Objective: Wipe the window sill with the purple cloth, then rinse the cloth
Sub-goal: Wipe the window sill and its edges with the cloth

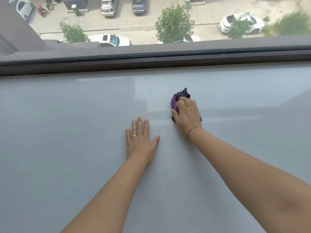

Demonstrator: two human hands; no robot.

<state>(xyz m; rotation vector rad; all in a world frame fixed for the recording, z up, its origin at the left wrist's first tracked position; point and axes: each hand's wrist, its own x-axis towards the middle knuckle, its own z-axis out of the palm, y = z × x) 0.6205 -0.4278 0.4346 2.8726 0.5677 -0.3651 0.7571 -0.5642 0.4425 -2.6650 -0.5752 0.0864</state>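
right hand (186,115) grips bunched purple cloth (175,101) on grey window sill (67,123), mid-depth, right of centre. left hand (140,140) flat, fingers spread, holds nothing. best: firm pressure, overlapping strokes toward window frame (151,62).

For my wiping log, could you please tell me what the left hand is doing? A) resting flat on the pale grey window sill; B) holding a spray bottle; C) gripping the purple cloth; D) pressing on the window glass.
A: the left hand lies flat, fingers straight, on the pale grey window sill, while the right hand grips the crumpled purple cloth.
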